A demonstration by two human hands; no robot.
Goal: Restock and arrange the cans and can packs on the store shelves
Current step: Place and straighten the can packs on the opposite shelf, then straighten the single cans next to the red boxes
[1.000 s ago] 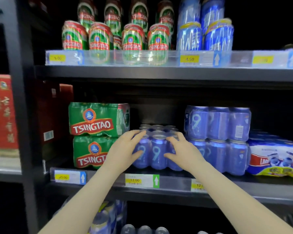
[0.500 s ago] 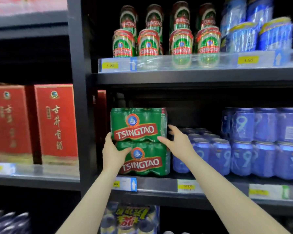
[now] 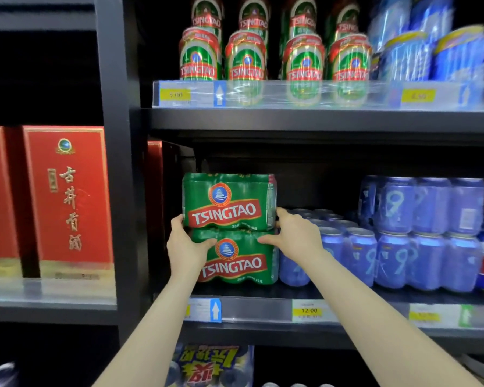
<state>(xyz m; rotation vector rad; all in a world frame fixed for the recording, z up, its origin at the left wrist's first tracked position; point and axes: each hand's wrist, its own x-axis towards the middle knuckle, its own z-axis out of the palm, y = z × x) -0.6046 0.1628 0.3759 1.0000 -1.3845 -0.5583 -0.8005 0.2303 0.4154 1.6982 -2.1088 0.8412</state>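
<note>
Two green Tsingtao can packs are stacked on the middle shelf (image 3: 263, 308). My left hand (image 3: 185, 244) grips the left bottom corner of the upper Tsingtao pack (image 3: 228, 202), thumb across the seam. My right hand (image 3: 295, 237) holds that pack's right bottom corner, fingers behind it and thumb on the seam. The lower Tsingtao pack (image 3: 235, 261) sits under it on the shelf. Right of the stack stand blue can packs (image 3: 419, 236), one low pack (image 3: 333, 247) right behind my right hand.
Loose green Tsingtao cans (image 3: 246, 57) and blue cans (image 3: 436, 51) line the upper shelf (image 3: 291, 118). Red gift boxes (image 3: 67, 199) fill the bay to the left, past a black upright post (image 3: 115, 163). More packs (image 3: 210, 364) lie on the shelf below.
Both hands left the low blue can pack and moved left to the green stack. They now clamp the upper Tsingtao pack at its bottom corners. My view shifted left.
</note>
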